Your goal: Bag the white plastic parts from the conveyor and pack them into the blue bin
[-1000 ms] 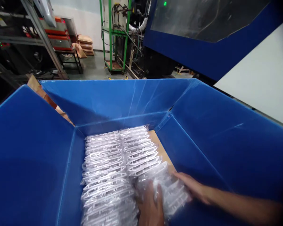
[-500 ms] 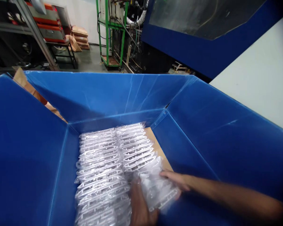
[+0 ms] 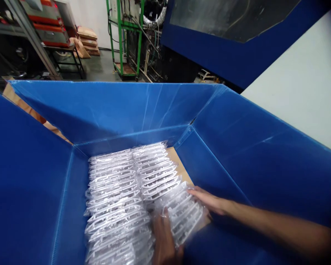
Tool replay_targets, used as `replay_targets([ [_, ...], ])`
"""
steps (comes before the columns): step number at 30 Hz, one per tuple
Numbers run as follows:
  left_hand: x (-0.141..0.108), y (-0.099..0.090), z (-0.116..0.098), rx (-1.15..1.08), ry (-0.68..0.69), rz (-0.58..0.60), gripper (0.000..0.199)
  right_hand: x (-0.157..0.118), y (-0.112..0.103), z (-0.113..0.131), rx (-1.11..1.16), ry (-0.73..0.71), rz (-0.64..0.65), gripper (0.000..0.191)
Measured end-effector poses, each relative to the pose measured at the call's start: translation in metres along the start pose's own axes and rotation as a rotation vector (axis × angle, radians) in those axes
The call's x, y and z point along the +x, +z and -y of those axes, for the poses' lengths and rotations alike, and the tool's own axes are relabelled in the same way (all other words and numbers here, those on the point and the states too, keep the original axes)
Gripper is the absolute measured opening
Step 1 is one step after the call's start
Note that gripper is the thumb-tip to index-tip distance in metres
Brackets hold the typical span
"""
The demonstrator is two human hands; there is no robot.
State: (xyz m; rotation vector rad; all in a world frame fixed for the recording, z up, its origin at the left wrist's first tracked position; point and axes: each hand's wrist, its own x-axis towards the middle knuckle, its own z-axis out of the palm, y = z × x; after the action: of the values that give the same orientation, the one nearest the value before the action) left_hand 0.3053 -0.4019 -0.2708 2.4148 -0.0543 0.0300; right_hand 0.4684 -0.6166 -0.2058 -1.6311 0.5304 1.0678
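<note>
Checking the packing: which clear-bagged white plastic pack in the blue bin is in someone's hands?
The front-right pack, held between the left hand and right hand; the other packs lie in rows, untouched.

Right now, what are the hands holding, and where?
A plastic-bagged stack of white parts, held at opposite sides by the left hand and right hand.

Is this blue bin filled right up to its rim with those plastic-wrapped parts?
No, the plastic-wrapped white parts lie low in the blue bin, its walls rising well above them.
</note>
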Motion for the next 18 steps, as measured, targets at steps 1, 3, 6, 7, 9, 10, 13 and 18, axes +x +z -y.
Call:
replay_targets([
  [1, 0.000, 0.000, 0.000, -0.005, 0.006, 0.010, 0.085, 0.000, -0.002, 0.002, 0.003, -0.014, -0.035, 0.059],
  [3, -0.002, 0.001, -0.001, -0.015, -0.007, 0.017, 0.083, 0.001, -0.005, 0.003, 0.004, -0.025, -0.091, 0.062],
  [6, -0.007, 0.006, -0.005, 0.016, -0.075, -0.018, 0.086, 0.005, -0.004, 0.002, 0.015, -0.009, -0.116, 0.067],
  [7, -0.009, 0.007, -0.008, 0.035, -0.086, -0.042, 0.088, 0.007, -0.003, 0.001, 0.021, 0.007, -0.115, 0.070],
  [9, -0.011, 0.006, -0.016, 0.066, -0.089, -0.090, 0.087, 0.013, 0.000, 0.002, 0.037, 0.040, -0.098, 0.075],
  [10, -0.010, 0.003, -0.020, 0.077, -0.088, -0.108, 0.085, 0.016, 0.001, 0.002, 0.048, 0.054, -0.077, 0.076],
  [13, 0.004, -0.022, -0.031, 0.131, -0.061, -0.146, 0.069, 0.027, 0.000, 0.005, 0.093, 0.077, 0.039, 0.068],
  [18, 0.066, -0.099, -0.034, 0.134, 0.006, -0.096, 0.033, 0.034, 0.003, 0.005, 0.164, 0.142, 0.223, 0.057],
])
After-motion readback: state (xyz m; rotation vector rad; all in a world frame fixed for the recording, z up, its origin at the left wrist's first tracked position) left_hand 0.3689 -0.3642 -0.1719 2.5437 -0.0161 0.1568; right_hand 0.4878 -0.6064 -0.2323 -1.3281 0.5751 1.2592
